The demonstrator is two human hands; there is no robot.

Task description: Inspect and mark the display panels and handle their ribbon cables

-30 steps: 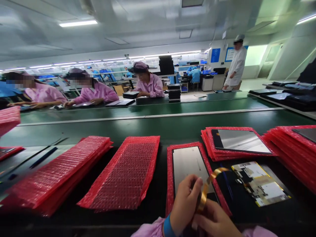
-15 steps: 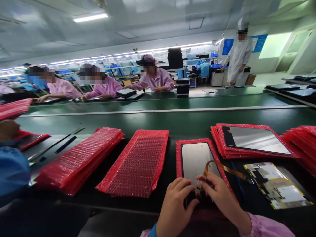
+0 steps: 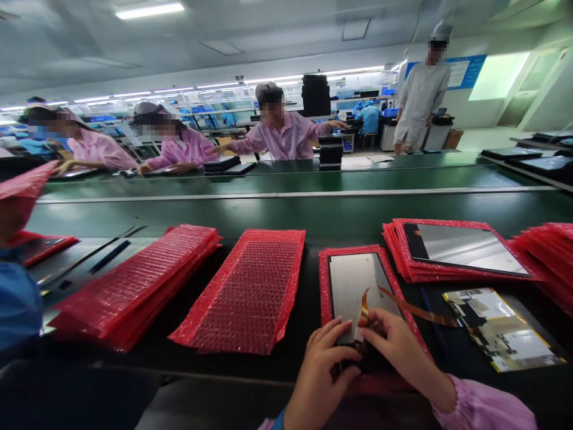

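A display panel (image 3: 356, 275) with a silvery back lies on a red bubble-wrap pouch (image 3: 324, 283) in front of me. My left hand (image 3: 320, 370) is curled over the panel's lower left end, its fingertips and thumb gripping that edge. Between thumb and fingers, my right hand (image 3: 396, 346) pinches the end of an orange ribbon cable (image 3: 423, 310) above the panel's lower part. This cable arches up and runs right to a flat board assembly (image 3: 505, 328) with silver and yellow parts. The joint at the panel's lower end is hidden by my fingers.
Left of the panel lie a flat bubble-wrap pouch (image 3: 244, 292) and a pouch stack (image 3: 138, 286). Another display panel (image 3: 465, 248) rests on pouches at right. A dark blue pen-like tool (image 3: 432, 322) lies nearby. A neighbour's blue sleeve (image 3: 18, 304) shows at far left. Beyond runs a green conveyor (image 3: 268, 209).
My right hand has shifted slightly with the ribbon cable, whose loop now leans further left. My left hand stays at the panel's lower end. The co-worker opposite has stretched out an arm.
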